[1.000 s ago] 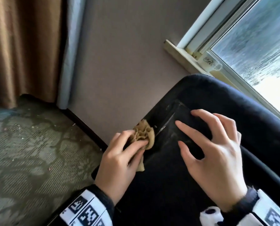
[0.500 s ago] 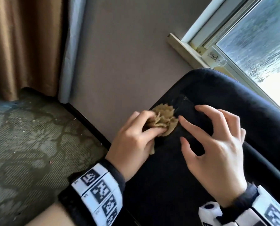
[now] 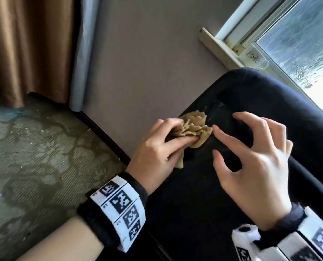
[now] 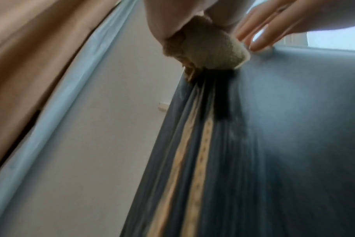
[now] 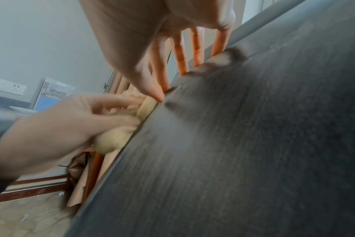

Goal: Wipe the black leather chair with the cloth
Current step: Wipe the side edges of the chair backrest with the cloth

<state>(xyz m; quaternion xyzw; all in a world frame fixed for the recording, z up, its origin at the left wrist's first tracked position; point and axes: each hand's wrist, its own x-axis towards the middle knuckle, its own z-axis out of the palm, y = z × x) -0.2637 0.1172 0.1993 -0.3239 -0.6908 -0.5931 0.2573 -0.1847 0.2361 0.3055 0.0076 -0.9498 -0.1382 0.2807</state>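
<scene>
- Gripping a bunched tan cloth (image 3: 191, 129), the left hand (image 3: 157, 153) curls thumb and fingers round it and presses it onto the black chair (image 3: 194, 194) near the edge by the wall (image 3: 147, 72).
- Right hand (image 3: 256, 166) is spread, fingertips (image 3: 216, 129) resting on the leather just beside the cloth.
- A cup (image 3: 256, 59) stands on the windowsill (image 3: 219, 44) behind the chair.

cloth (image 3: 191, 129): tan, crumpled into ruffled folds, bunched in my left hand (image 3: 155, 151), pressed on chair edge | black leather chair (image 3: 204, 204): dark, smooth, faintly smeared near cloth, beside wall
</scene>
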